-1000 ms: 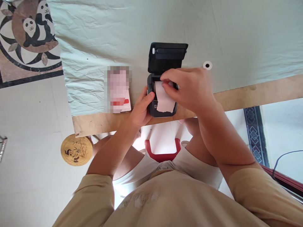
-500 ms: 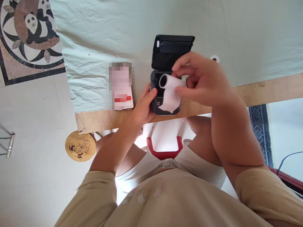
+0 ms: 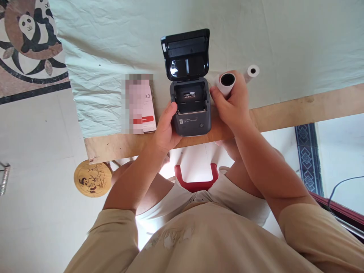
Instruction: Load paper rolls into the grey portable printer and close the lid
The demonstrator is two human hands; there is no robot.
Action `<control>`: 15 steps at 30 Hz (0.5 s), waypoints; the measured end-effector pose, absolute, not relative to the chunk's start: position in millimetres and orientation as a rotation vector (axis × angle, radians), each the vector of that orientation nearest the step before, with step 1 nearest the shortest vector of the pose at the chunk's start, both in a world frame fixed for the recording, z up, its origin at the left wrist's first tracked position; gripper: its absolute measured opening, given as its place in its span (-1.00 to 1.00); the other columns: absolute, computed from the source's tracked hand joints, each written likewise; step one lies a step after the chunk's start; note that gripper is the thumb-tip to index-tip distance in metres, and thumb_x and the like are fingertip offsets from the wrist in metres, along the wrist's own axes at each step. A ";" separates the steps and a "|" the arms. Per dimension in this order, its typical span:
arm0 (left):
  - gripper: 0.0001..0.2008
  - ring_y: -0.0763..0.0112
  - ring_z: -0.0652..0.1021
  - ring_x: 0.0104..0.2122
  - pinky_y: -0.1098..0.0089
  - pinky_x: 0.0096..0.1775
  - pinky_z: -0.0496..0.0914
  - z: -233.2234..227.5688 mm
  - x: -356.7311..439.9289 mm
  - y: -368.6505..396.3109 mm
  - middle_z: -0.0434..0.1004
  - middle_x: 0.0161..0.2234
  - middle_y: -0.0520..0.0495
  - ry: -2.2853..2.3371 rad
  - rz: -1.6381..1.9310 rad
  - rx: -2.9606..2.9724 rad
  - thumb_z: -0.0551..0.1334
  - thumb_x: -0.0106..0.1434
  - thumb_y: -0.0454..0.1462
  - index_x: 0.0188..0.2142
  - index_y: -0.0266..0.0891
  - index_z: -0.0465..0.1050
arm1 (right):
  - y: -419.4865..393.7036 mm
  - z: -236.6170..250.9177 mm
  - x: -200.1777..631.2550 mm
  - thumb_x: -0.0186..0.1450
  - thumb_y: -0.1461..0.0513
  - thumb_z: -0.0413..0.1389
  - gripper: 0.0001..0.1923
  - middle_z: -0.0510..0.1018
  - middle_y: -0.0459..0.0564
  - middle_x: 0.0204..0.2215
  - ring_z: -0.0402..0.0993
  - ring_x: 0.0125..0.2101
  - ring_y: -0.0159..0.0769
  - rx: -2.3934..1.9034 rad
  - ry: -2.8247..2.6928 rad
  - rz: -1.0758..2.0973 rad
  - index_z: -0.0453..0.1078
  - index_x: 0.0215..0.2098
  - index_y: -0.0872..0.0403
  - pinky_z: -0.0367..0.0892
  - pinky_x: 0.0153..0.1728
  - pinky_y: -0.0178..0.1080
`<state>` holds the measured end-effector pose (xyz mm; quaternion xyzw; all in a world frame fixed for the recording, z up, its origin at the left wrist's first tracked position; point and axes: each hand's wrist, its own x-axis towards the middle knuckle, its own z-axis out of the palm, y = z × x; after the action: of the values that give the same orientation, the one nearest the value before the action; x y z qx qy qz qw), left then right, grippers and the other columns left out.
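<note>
A dark grey label printer [image 3: 192, 125] sits at the table's front edge with its black lid [image 3: 186, 53] raised. Its paper bay is empty, and a small printed label shows inside. My left hand [image 3: 167, 127] grips the printer's left side, thumb on the near rim. To the right of the printer, my right hand [image 3: 236, 102] is wrapped around a white paper roll [image 3: 224, 89], its dark hollow core facing up. Behind that hand, a smaller white roll [image 3: 253, 71] rests on the cloth.
Left of the printer a phone [image 3: 142, 106] with a lit, partly blurred screen lies on the pale green cloth [image 3: 113, 38]. The table's wooden edge [image 3: 284, 110] runs across the front. A round wooden stool top [image 3: 93, 178] stands below at left.
My right hand has drawn the paper roll out of the printer to the right and turned it upright. The printer has shifted slightly left, my left hand still on it.
</note>
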<state>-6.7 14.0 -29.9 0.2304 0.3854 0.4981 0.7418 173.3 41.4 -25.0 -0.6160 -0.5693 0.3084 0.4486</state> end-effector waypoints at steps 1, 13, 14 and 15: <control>-0.63 0.12 0.44 0.13 0.23 -0.08 0.54 -29.9 -6.0 14.1 0.56 -0.19 0.00 0.855 1.092 0.502 0.16 0.22 0.04 -0.21 -0.18 0.48 | 40.2 -22.6 174.4 0.19 -0.05 0.12 -0.65 0.39 0.02 -0.28 0.24 -0.18 -0.33 -1.545 -1.502 0.680 0.27 -0.29 0.04 0.25 -0.06 -0.20; -0.67 0.14 0.37 0.19 0.24 0.06 0.48 -27.8 -10.0 15.4 0.56 -0.11 0.02 0.718 1.022 0.503 0.22 0.21 -0.01 -0.18 -0.16 0.46 | 31.7 -19.1 183.2 0.19 0.15 0.11 -0.48 0.43 -0.01 -0.05 0.38 -0.10 -0.24 -1.695 -1.831 0.373 0.10 0.09 -0.04 0.34 -0.11 -0.11; -0.69 0.16 0.37 0.20 0.25 0.08 0.46 -28.3 -10.3 15.6 0.56 -0.11 0.03 0.704 1.018 0.504 0.21 0.22 -0.02 -0.18 -0.16 0.46 | 28.8 -16.7 185.2 0.20 0.16 0.10 -0.47 0.41 -0.01 -0.02 0.37 -0.06 -0.26 -1.655 -1.824 0.294 0.07 0.11 -0.04 0.35 -0.11 -0.12; -0.70 0.18 0.36 0.20 0.26 0.09 0.45 -28.7 -10.4 15.6 0.56 -0.12 0.04 0.693 1.019 0.504 0.19 0.23 -0.03 -0.18 -0.16 0.46 | 26.6 -14.4 188.4 0.20 0.19 0.08 -0.49 0.39 0.00 -0.03 0.35 -0.05 -0.28 -1.609 -1.799 0.200 0.07 0.10 -0.03 0.35 -0.10 -0.14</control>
<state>-10.4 15.6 -28.7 0.2337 0.3215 0.4729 0.7864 188.4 26.6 -14.4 -0.6219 -0.6952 0.0774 0.3521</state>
